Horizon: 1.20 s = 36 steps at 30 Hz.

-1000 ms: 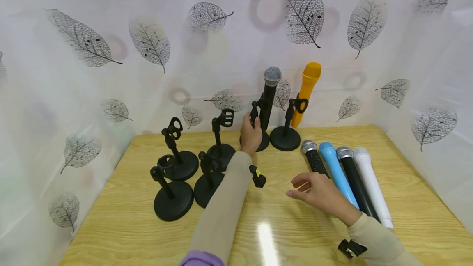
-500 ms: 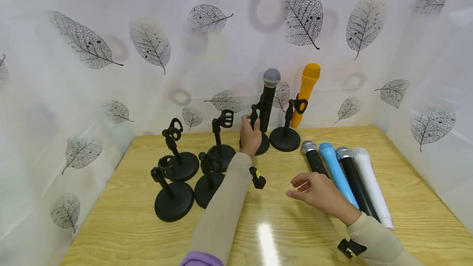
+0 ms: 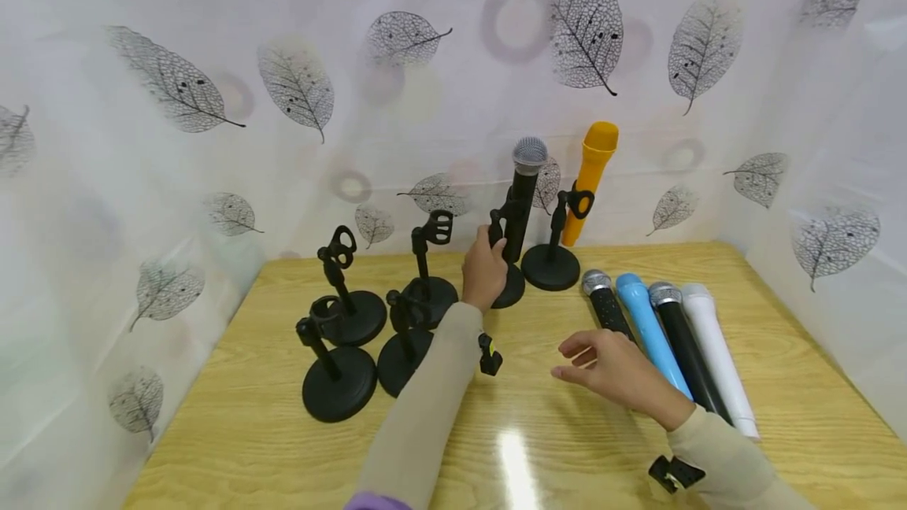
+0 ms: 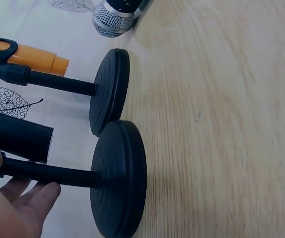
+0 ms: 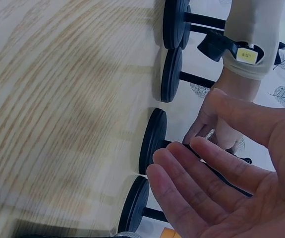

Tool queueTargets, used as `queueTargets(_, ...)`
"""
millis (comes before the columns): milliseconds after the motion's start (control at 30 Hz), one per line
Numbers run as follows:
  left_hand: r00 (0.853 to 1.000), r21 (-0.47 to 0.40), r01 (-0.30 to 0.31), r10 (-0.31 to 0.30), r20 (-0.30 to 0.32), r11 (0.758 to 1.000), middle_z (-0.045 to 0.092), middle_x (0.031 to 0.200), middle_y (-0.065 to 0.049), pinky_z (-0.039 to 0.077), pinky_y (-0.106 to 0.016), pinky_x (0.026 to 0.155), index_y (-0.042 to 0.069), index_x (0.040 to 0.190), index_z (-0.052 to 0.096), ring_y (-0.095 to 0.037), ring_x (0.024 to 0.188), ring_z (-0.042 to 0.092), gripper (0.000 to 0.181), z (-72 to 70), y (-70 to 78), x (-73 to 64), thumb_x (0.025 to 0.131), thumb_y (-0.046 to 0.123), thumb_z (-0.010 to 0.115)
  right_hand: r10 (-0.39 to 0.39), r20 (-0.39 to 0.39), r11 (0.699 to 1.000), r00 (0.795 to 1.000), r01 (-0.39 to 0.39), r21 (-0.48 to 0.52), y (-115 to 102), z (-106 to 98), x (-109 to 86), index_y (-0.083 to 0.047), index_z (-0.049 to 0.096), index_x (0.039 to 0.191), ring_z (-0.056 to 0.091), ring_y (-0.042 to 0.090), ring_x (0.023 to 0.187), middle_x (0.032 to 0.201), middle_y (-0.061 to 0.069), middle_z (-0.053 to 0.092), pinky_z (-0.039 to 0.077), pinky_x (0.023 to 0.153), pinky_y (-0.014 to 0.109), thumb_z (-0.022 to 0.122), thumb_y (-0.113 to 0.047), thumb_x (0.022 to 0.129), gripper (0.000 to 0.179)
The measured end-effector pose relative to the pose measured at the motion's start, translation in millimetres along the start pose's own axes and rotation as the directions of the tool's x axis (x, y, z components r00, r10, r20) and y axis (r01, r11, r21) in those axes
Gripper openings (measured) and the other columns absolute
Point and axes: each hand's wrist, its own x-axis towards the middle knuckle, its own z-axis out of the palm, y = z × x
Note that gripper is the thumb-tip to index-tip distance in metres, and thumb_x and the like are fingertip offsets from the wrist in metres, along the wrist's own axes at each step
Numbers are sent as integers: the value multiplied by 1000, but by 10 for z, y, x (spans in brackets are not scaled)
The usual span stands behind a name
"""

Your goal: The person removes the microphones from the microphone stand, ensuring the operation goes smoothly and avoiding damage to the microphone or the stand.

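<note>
My left hand (image 3: 484, 270) grips the post of a black desk microphone stand (image 4: 120, 178) at the back of the table. Its thumb and fingers wrap the post under the clip. A black microphone (image 3: 523, 203) with a silver mesh head is held upright in that stand's clip. Just to the right, a second stand (image 3: 550, 266) bears an orange microphone (image 3: 590, 179), leaning slightly. My right hand (image 3: 616, 368) hovers over the table with loosely bent fingers and nothing in them, left of a row of lying microphones. In the right wrist view its palm (image 5: 261, 203) shows bare.
Several black stands with bare clips cluster at left, including a front one (image 3: 338, 384) and a back one (image 3: 428, 297). On the right lie a speckled black microphone (image 3: 608, 309), a blue one (image 3: 653, 329), a black one (image 3: 687, 352) and a white one (image 3: 719, 360). A leaf-print curtain (image 3: 439, 101) backs the table.
My left hand has drawn the gripped stand and its black microphone slightly toward me. The right hand has stayed in place. The head view has shifted a little.
</note>
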Motion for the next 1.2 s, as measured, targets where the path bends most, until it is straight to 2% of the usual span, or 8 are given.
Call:
queueTargets(300, 996, 40, -58, 55, 72, 997, 66, 113, -12, 54, -45, 82, 8, 140, 47, -28, 100, 67, 35, 3, -4, -133, 109, 25, 48, -6, -7, 1000, 1000, 6, -6, -10, -55, 1, -2, 74, 109, 72, 21, 89, 107, 10, 73, 60, 73, 36, 82, -30, 87, 36)
queueTargets(567, 980, 49, -110, 100, 171, 993, 66, 108, -9, 54, -39, 77, 9, 142, 46, -22, 93, 66, 37, -42, 26, -321, 110, 27, 45, -42, -47, 999, 998, 42, -15, -42, -109, 29, -1, 74, 108, 72, 26, 91, 107, 12, 73, 61, 75, 40, 83, -28, 87, 36)
queueTargets(900, 961, 70, -182, 162, 223, 981, 67, 110, -9, 56, -35, 78, 6, 140, 47, -20, 96, 67, 35, -174, 56, -566, 109, 24, 47, -83, -79, 997, 993, 83, -6, -156, -227, 83, 0, 73, 112, 71, 29, 95, 110, 15, 72, 61, 77, 40, 80, -30, 90, 37)
queueTargets(1200, 944, 89, -235, 206, 258, 968, 64, 99, -5, 51, -28, 67, 6, 133, 48, -16, 82, 63, 31, -271, 46, -716, 109, 25, 48, -98, -124, 995, 987, 97, -12, -263, -377, 124, 0, 72, 116, 71, 28, 98, 111, 13, 72, 60, 79, 42, 77, -32, 93, 40)
